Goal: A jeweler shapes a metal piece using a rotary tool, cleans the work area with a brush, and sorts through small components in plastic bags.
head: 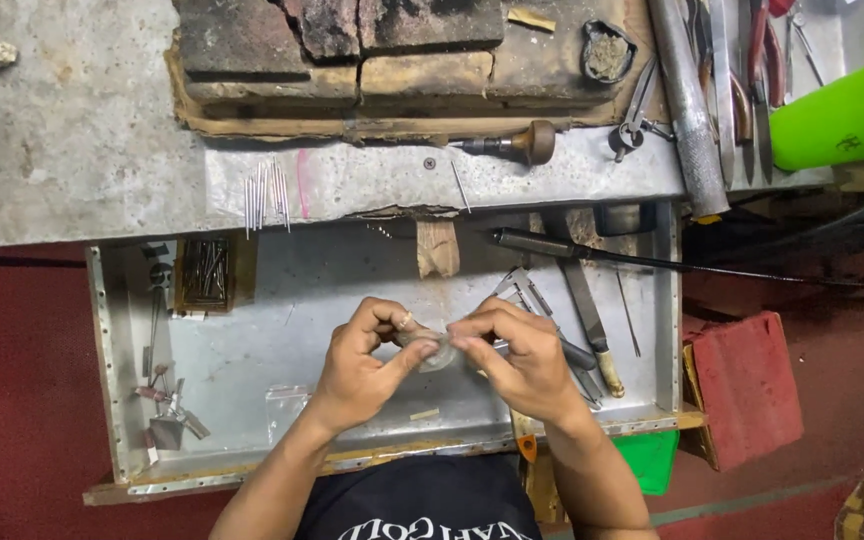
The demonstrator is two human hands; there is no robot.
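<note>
Two hands meet at the middle of the frame, just above a shallow metal tray (pixel 252 380) that sticks out from under the bench (pixel 72 160). The left hand (pixel 362 365) and the right hand (pixel 517 360) both pinch a small clear plastic bag (pixel 436 352) between thumb and fingertips, so the fingers of each hand are closed on it from opposite sides. What the bag holds is too small to tell. A ring shows on one finger of the left hand.

Under the right hand, at the right of the tray, lie several flat files (pixel 584 310). At the tray's upper left sits a small box of thin pins (pixel 206 272), and at its lower left a few small bits and a clip (pixel 167 415). A wooden peg (pixel 438 248) juts from the bench edge just above the hands.

On the bench top, a row of thin needles (pixel 267 195) lies left of centre, a tool with a round wooden handle (pixel 522 143) lies near the middle, and dark bricks (pixel 352 45) fill the top. Pliers and a steel rod (pixel 687 110) lie at the upper right, beside a bright green sheet (pixel 847 115). A red box (pixel 747 385) stands right of the tray.
</note>
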